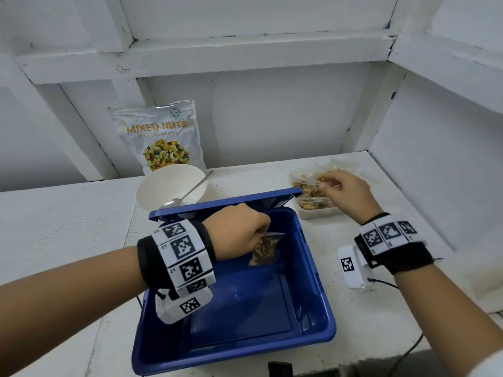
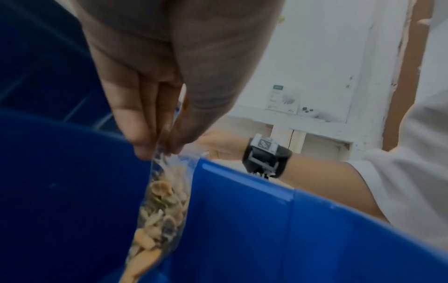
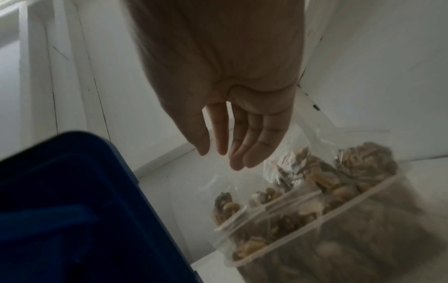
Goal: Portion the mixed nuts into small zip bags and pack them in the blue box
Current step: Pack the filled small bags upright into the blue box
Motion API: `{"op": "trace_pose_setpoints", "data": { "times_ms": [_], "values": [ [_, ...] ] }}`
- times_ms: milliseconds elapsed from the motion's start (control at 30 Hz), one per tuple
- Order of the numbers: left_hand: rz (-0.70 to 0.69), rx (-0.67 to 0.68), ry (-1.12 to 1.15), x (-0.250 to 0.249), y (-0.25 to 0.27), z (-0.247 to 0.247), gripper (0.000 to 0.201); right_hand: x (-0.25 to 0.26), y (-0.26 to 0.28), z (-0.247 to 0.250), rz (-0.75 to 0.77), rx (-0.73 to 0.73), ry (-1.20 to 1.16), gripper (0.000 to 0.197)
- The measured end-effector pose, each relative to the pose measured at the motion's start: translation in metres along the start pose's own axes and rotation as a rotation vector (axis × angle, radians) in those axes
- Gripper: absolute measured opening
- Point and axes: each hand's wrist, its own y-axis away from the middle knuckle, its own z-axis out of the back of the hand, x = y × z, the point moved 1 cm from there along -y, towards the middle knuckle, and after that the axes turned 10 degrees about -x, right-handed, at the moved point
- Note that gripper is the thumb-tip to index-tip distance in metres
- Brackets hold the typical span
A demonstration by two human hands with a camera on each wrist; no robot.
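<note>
My left hand [image 1: 260,235] pinches the top of a small zip bag of mixed nuts [image 1: 265,250] and holds it hanging inside the open blue box [image 1: 245,308]. The left wrist view shows the fingers [image 2: 145,145] clamped on the bag [image 2: 160,210] next to the box wall [image 2: 266,229]. My right hand [image 1: 330,183] hovers with straight fingers [image 3: 252,153] over several filled zip bags [image 3: 315,172] piled in a clear plastic container [image 1: 318,214] right of the box. It holds nothing.
The blue lid [image 1: 231,205] stands behind the box. A white bowl [image 1: 168,186] with a spoon [image 1: 190,191] and the mixed nuts pouch [image 1: 163,134] sit at the back left. A white marker block [image 1: 351,268] with a cable lies right of the box.
</note>
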Motion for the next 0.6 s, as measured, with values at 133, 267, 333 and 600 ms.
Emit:
{"op": "trace_pose_setpoints", "data": {
  "times_ms": [133,267,333,600],
  "values": [
    [0.042,0.047,0.085,0.001,-0.007,-0.019,0.016,0.001,-0.01,-0.016,-0.018,0.025,0.049,0.039],
    [0.111,0.066,0.165,0.003,-0.015,-0.035,0.018,0.002,-0.017,-0.026,-0.032,0.017,0.059,0.032],
    [0.127,0.071,0.165,0.004,-0.018,-0.041,0.019,0.003,-0.017,-0.028,-0.027,0.01,0.058,0.028],
    [0.103,0.072,-0.067,0.005,-0.019,-0.05,0.024,0.002,-0.016,-0.032,-0.012,-0.045,0.074,0.023]
  ]
}}
